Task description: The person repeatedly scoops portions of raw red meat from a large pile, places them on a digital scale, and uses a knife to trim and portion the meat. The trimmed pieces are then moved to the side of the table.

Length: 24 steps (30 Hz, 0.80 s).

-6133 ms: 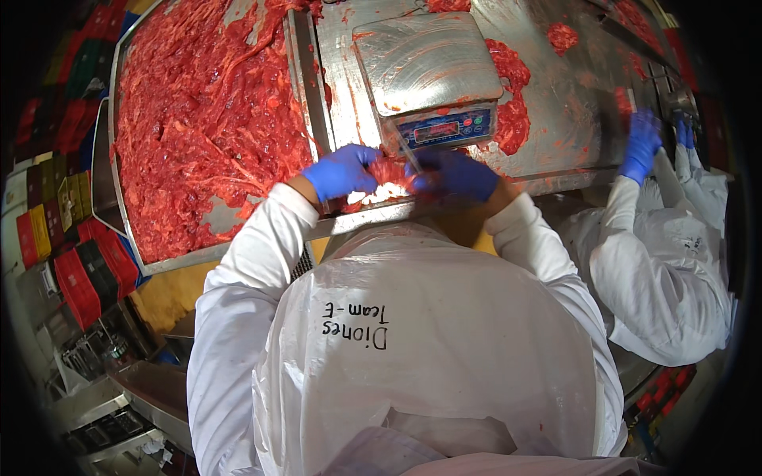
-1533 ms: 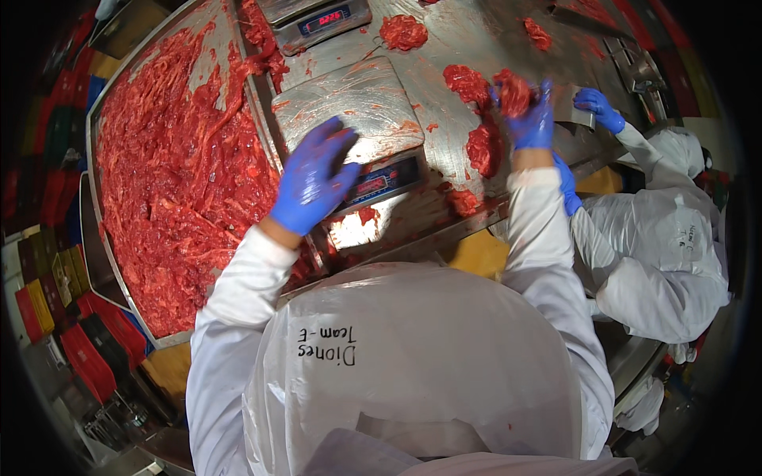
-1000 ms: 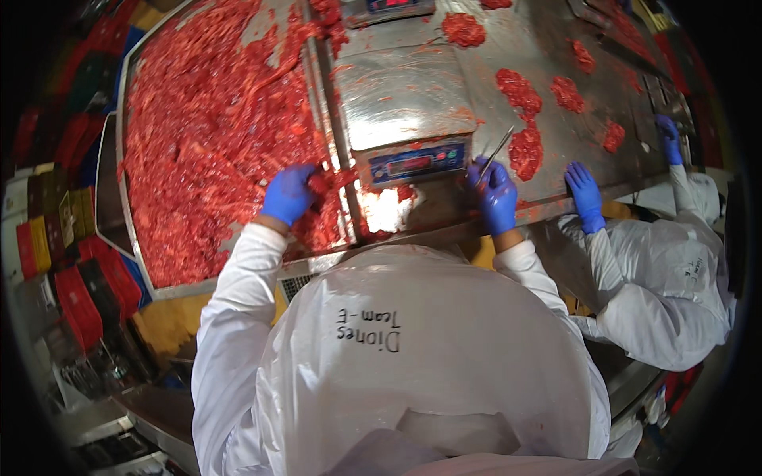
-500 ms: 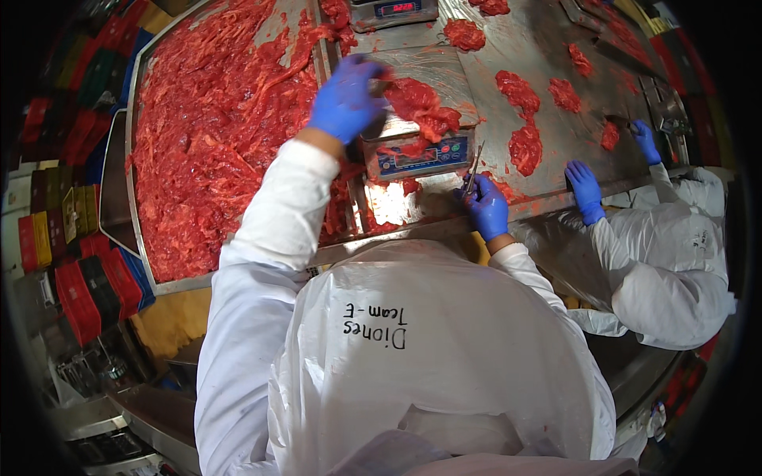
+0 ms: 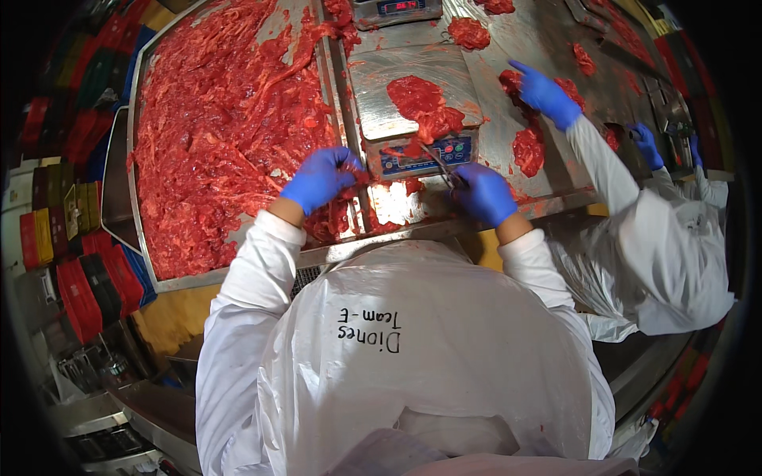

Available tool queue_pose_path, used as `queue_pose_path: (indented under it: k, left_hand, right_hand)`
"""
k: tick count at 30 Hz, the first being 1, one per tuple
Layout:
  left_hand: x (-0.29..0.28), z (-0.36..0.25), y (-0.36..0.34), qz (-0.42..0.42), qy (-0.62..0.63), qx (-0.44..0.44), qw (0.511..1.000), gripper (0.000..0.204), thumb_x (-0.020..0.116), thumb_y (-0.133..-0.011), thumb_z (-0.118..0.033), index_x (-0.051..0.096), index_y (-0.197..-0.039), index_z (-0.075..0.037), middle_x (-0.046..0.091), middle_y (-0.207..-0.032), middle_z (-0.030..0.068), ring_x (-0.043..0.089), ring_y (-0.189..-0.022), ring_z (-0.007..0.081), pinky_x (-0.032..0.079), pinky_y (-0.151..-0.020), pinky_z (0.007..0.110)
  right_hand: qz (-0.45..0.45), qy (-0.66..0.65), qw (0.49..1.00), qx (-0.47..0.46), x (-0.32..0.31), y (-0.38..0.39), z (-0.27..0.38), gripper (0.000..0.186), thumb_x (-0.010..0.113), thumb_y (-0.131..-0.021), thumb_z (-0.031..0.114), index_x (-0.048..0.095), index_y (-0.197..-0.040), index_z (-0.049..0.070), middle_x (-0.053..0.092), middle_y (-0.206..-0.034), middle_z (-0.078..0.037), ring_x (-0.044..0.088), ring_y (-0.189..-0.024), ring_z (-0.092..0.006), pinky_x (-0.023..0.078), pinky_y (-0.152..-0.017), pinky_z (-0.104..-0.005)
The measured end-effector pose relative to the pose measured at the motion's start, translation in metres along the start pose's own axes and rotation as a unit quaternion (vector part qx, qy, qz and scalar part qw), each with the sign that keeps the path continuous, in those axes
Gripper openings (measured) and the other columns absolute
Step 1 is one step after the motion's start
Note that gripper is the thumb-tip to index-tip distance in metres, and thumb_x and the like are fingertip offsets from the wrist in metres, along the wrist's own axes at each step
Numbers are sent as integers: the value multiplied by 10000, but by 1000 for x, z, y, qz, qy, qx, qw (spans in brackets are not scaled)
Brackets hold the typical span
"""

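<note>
My left hand (image 5: 319, 182), in a blue glove, is at the divider beside the large tray, its fingers closed on a small piece of red meat (image 5: 356, 176). My right hand (image 5: 484, 194), also gloved in blue, grips a pair of scissors (image 5: 441, 165), whose blades point up and left across the front of the bench scale (image 5: 373, 95). On the scale's steel platform lies a larger piece of meat (image 5: 417, 99), its lower end hanging toward the display panel. A smaller scrap partly covers that panel.
A wide steel tray (image 5: 147, 238) heaped with meat stands on the left. A second scale (image 5: 397, 9) is at the far side. Meat portions (image 5: 528, 151) lie on the steel table at right, where a co-worker's gloved hand (image 5: 548, 97) reaches in.
My left hand has moved back from above the scale to the tray divider. My right hand and scissors have shifted left, the blades tilting over the panel. The co-worker's hand has reached forward over the portions.
</note>
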State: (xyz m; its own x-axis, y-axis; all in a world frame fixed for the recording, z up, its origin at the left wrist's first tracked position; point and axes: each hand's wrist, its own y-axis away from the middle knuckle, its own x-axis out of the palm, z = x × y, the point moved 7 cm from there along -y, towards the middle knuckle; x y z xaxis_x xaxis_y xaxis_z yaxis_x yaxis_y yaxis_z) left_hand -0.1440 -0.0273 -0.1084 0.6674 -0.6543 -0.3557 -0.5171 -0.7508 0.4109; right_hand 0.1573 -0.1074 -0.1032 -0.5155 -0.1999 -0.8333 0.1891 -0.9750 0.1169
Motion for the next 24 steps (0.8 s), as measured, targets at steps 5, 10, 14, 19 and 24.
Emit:
queue_pose_path:
  k: [5,10,14,19,24]
  left_hand:
    - [-17,-126,-19,26,286,81,955,366,737,-829,-62,695,-1193,-55,709,-1097,45,668,-979,133,547,-865,321]
    - [-55,-46,-45,-237,-270,128,924,359,753,-794,-139,696,-1142,-77,675,-1111,186,667,-1042,352,556,-905,439]
    - [-2,43,9,-117,-332,4,936,280,738,-798,-172,700,-1066,-96,674,-1055,205,678,-999,399,565,-849,480]
    - [-2,47,36,-61,-205,-14,977,147,696,-783,-84,719,-927,-65,724,-877,164,713,-816,347,565,-742,452]
    - [-49,-9,31,-31,114,15,993,159,657,-789,36,677,-936,-19,687,-842,56,637,-745,142,526,-670,311]
  right_hand:
    - [60,-47,997,-1,-52,-43,36,305,819,-784,275,686,-948,54,677,-836,-194,662,-822,-422,517,-756,-486]
    - [143,-52,979,135,-58,-40,-4,379,838,-800,282,720,-1074,48,714,-890,-196,694,-802,-346,530,-781,-430]
    - [131,-378,907,130,-30,14,-49,310,807,-894,176,712,-1145,20,751,-978,-83,715,-855,-180,557,-794,-329]
    - [11,-588,796,142,-8,54,-65,320,748,-967,135,646,-1233,-13,720,-1144,-94,702,-1050,-181,569,-939,-316]
    - [-63,-545,815,185,-10,35,-77,341,758,-955,116,629,-1243,-12,719,-1133,-105,700,-1028,-170,577,-954,-322]
